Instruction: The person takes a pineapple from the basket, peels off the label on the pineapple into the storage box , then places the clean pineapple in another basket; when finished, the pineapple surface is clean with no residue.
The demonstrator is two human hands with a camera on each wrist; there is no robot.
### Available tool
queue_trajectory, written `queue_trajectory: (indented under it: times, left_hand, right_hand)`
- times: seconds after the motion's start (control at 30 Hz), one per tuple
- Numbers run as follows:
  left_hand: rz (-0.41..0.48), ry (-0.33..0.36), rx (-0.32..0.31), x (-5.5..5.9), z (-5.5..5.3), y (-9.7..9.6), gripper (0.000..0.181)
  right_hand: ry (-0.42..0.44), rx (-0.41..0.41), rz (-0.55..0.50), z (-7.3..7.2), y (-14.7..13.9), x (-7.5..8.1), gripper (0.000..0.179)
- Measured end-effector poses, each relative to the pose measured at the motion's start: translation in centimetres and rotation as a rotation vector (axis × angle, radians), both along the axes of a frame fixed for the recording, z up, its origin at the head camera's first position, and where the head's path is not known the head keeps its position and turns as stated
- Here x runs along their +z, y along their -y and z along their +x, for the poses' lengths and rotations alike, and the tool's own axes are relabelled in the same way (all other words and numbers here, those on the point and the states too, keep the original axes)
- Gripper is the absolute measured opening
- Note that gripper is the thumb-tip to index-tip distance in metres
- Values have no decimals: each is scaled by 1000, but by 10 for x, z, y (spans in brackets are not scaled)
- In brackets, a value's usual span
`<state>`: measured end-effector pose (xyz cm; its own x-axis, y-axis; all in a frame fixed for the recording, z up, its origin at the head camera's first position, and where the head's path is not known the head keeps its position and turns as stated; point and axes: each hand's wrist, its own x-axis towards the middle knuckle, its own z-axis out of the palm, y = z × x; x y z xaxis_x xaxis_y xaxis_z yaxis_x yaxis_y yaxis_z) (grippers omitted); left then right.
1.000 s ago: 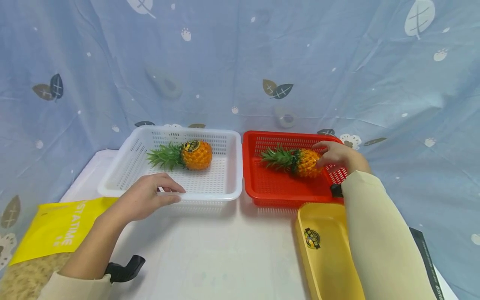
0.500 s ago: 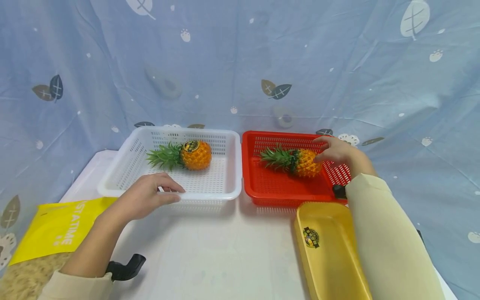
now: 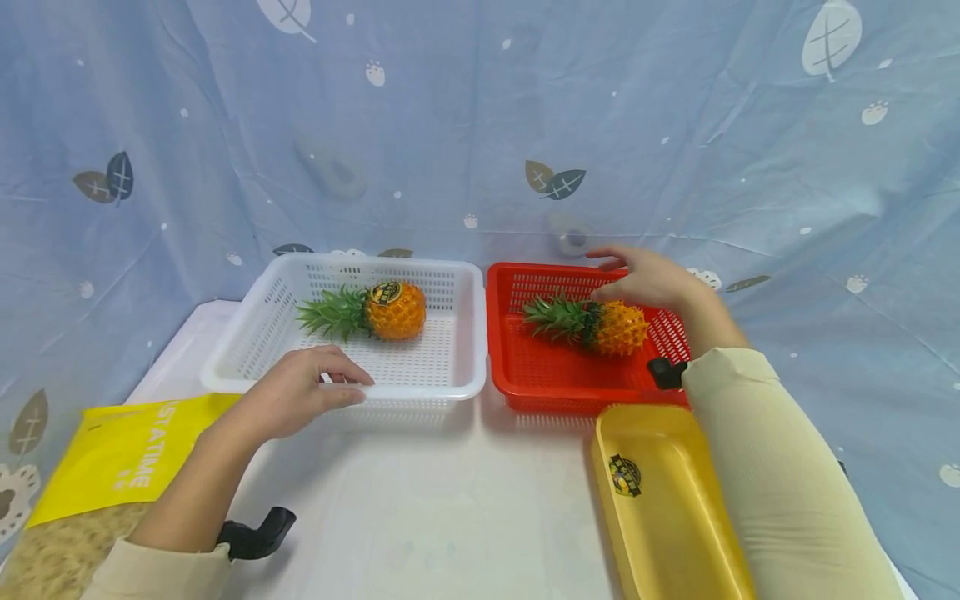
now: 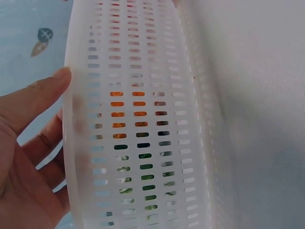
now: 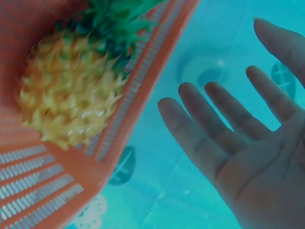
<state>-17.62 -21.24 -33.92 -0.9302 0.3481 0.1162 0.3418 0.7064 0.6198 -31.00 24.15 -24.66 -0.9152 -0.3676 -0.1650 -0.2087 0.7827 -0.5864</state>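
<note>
The right hand (image 3: 645,279) hung over the red basket (image 3: 540,358), palm-down, fingers and thumb apart, nothing held. The pineapple in the red basket (image 3: 618,329) lay on its side just below, leaves toward the white basket (image 3: 423,392); the right wrist view showed it clear of the fingers. The hand and forearm blocked part of the red basket's far rim and right end from the head view.

The left hand (image 3: 300,392) pinched the white basket's near rim, thumb on the outer side, fingers beyond it. The pineapple in the white basket (image 3: 397,312) also lay on its side, leaves leftward; its orange and green showed through the wall slots in the left wrist view.

Baskets sat side by side on the white tabletop (image 3: 435,500), blue printed cloth (image 3: 435,125) behind. A yellow tray (image 3: 660,508) with a dark sticker (image 3: 625,475) stood in front of the red one; contact hard to tell. The right sleeve (image 3: 780,475) covered its right edge. The left forearm crossed a yellow packet (image 3: 112,442). Black mounts (image 3: 258,537) showed at both wrists.
</note>
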Motion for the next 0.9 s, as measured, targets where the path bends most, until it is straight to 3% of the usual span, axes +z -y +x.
queue_trajectory:
  times: [0.5, 0.9]
  left_hand:
    - [-13, -5, 0, -2, 0, -1, 15]
    - [-1, -5, 14, -2, 0, -1, 14]
  right_hand:
    - [-58, 71, -71, 5, 56, 4, 64]
    - [-7, 69, -176, -4, 112, -3, 63]
